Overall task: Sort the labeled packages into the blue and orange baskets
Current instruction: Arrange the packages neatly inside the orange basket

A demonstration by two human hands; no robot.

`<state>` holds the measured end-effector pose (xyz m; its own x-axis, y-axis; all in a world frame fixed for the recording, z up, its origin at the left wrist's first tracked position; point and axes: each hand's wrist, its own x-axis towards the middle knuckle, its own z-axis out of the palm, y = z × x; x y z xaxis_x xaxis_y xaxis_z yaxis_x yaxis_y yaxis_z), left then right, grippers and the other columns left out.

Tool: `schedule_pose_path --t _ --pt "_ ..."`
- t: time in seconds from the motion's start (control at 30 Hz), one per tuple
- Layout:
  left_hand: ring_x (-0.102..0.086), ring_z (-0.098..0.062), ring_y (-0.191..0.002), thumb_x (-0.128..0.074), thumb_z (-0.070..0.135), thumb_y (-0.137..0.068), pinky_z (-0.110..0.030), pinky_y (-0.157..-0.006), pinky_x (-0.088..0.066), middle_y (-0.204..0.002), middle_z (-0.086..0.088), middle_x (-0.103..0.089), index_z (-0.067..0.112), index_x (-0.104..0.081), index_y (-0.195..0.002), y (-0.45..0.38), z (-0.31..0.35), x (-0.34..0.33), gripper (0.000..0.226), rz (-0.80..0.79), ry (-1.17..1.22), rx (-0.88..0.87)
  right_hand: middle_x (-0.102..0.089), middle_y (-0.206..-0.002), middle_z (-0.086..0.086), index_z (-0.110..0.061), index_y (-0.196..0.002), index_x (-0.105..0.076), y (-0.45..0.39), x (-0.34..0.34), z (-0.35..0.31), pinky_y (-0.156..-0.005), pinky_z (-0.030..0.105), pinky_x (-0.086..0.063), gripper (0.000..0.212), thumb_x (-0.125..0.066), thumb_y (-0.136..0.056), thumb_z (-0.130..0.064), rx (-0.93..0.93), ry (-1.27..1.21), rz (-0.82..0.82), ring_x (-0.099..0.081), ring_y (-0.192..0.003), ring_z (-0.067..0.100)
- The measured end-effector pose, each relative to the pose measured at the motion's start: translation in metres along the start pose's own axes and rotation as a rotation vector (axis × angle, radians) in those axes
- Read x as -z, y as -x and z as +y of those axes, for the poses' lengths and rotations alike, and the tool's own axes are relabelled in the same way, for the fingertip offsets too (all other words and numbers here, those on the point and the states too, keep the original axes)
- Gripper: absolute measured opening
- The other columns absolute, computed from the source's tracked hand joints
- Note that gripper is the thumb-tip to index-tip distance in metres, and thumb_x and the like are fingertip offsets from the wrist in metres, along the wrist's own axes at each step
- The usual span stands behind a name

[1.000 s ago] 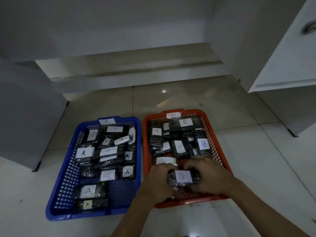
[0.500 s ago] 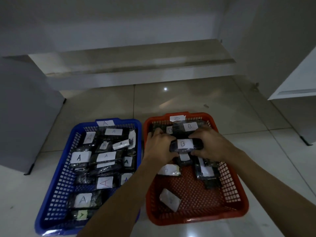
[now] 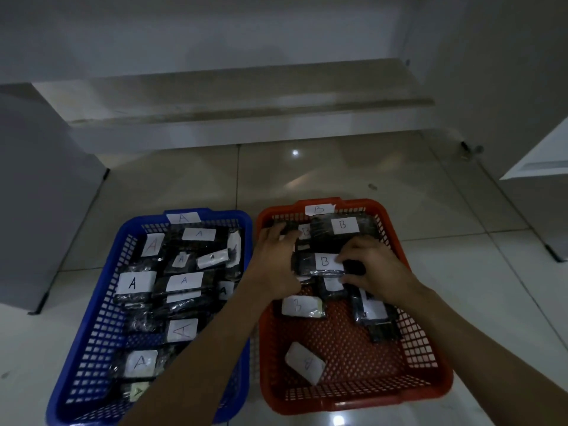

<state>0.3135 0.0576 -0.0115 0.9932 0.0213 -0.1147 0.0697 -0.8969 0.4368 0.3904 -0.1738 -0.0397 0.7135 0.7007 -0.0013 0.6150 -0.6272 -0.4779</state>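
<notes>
Both hands reach into the far half of the orange basket [image 3: 430,385], which sits on the tiled floor [image 3: 338,173] just right of the blue basket [image 3: 89,348]. Between them they hold one dark wrapped package [image 3: 319,264] whose white label reads B.

The right hand [image 3: 375,272] has its grip closed on the package's right end: the fingertips [image 3: 345,259] curl over the top edge beside the label, and the thumb presses along the near edge. The left hand [image 3: 275,259] lies at the package's left end with its fingers spread and nearly flat, reaching over the packages behind; whether it pinches the package or only steadies it cannot be told from here.

The held package sits above other B-labelled packages. One with a large B label [image 3: 344,226] lies at the far end of the basket, another [image 3: 299,305] lies just nearer than the left hand, and a further one [image 3: 305,362] lies tilted and alone on the bare mesh toward the near end. A B tag [image 3: 319,209] is fixed on the orange basket's far rim.

The blue basket is filled with dark packages labelled A [image 3: 135,282], and an A tag [image 3: 183,217] is on its far rim.
</notes>
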Motion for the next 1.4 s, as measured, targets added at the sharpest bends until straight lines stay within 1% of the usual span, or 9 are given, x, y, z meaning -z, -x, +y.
schedule_pose_path --t 0.17,0.23,0.43,0.57,0.67,0.83,1.07,1.2,1.4 --pt "-0.016 -0.026 -0.145 -0.083 0.039 -0.066 -0.047 -0.119 -0.023 -0.159 0.000 -0.027 0.023 -0.021 -0.156 -0.012 -0.008 0.027 0.111 -0.119 -0.225 -0.113 -0.063 -0.117 -0.008 -0.025 -0.114 -0.072 -0.007 0.011 -0.006 -0.099 0.033 -0.044 0.044 -0.079 -0.078 -0.049 0.017 -0.033 0.059 -0.049 -0.115 0.010" --pt "-0.015 -0.025 -0.145 -0.086 0.037 -0.060 -0.045 -0.117 -0.018 -0.159 0.003 -0.027 0.026 -0.016 -0.157 -0.022 -0.012 0.036 0.120 -0.207 -0.270 -0.079 -0.064 -0.121 -0.005 -0.025 -0.117 -0.072 -0.021 0.019 -0.001 -0.101 0.042 -0.046 0.041 -0.080 -0.079 -0.040 0.004 0.012 0.163 -0.051 -0.118 0.017" --pt "-0.023 -0.024 -0.138 -0.086 0.064 -0.048 -0.042 -0.113 -0.019 -0.150 0.002 -0.037 0.025 -0.029 -0.153 -0.034 -0.020 0.041 0.126 -0.194 -0.367 -0.035 -0.059 -0.140 -0.009 -0.038 -0.125 -0.068 -0.055 0.031 0.028 -0.114 0.051 -0.031 0.050 -0.082 -0.079 -0.025 0.037 0.120 0.005 -0.043 -0.136 0.025" --pt "-0.022 -0.024 -0.139 -0.086 0.064 -0.050 -0.041 -0.114 -0.019 -0.152 0.000 -0.035 0.022 -0.032 -0.152 -0.033 -0.020 0.042 0.123 -0.172 -0.345 -0.014 -0.059 -0.139 -0.004 -0.032 -0.126 -0.068 -0.051 0.025 0.024 -0.111 0.055 -0.034 0.048 -0.081 -0.081 -0.024 0.014 0.129 0.088 -0.045 -0.134 0.028" --pt "-0.017 -0.025 -0.142 -0.087 0.060 -0.052 -0.046 -0.119 -0.019 -0.155 0.000 -0.030 0.020 -0.026 -0.155 -0.030 -0.018 0.041 0.126 -0.190 -0.305 0.007 -0.065 -0.124 -0.002 -0.024 -0.118 -0.072 -0.030 0.018 -0.005 -0.100 0.041 -0.045 0.035 -0.078 -0.083 -0.030 -0.003 0.068 0.193 -0.054 -0.118 0.021" --pt "-0.012 -0.028 -0.147 -0.091 0.038 -0.060 -0.050 -0.119 -0.024 -0.160 -0.006 -0.019 0.015 -0.009 -0.158 -0.007 -0.013 0.029 0.130 -0.135 -0.246 -0.020 -0.062 -0.083 -0.022 -0.034 -0.087 -0.070 0.035 -0.015 -0.075 -0.069 0.019 -0.053 0.015 -0.071 -0.084 -0.049 0.022 -0.148 -0.114 -0.061 -0.078 -0.003" --pt "-0.018 -0.031 -0.147 -0.086 0.018 -0.069 -0.040 -0.120 -0.023 -0.158 -0.015 -0.027 0.009 -0.006 -0.158 0.018 -0.016 0.021 0.120 -0.065 -0.170 -0.029 -0.065 -0.087 -0.020 -0.032 -0.090 -0.072 0.071 -0.047 -0.093 -0.071 0.028 -0.056 0.023 -0.082 -0.073 -0.046 -0.148 -0.312 -0.082 -0.063 -0.080 0.000" --pt "-0.022 -0.032 -0.145 -0.087 0.023 -0.068 -0.041 -0.120 -0.024 -0.157 -0.015 -0.030 0.009 -0.010 -0.158 0.025 -0.021 0.018 0.120 -0.049 -0.143 -0.038 -0.063 -0.095 -0.019 -0.031 -0.100 -0.070 0.078 -0.048 -0.102 -0.074 0.020 -0.052 0.035 -0.082 -0.072 -0.049 -0.196 -0.237 -0.148 -0.058 -0.084 -0.004" --pt "-0.025 -0.031 -0.144 -0.086 0.014 -0.067 -0.044 -0.119 -0.027 -0.155 -0.013 -0.032 0.012 -0.017 -0.157 0.031 -0.028 0.015 0.114 -0.028 -0.081 -0.050 -0.067 -0.108 -0.014 -0.029 -0.113 -0.063 0.080 -0.050 -0.117 -0.078 0.029 -0.055 0.063 -0.077 -0.063 -0.066 -0.186 -0.015 -0.307 -0.062 -0.094 0.007"
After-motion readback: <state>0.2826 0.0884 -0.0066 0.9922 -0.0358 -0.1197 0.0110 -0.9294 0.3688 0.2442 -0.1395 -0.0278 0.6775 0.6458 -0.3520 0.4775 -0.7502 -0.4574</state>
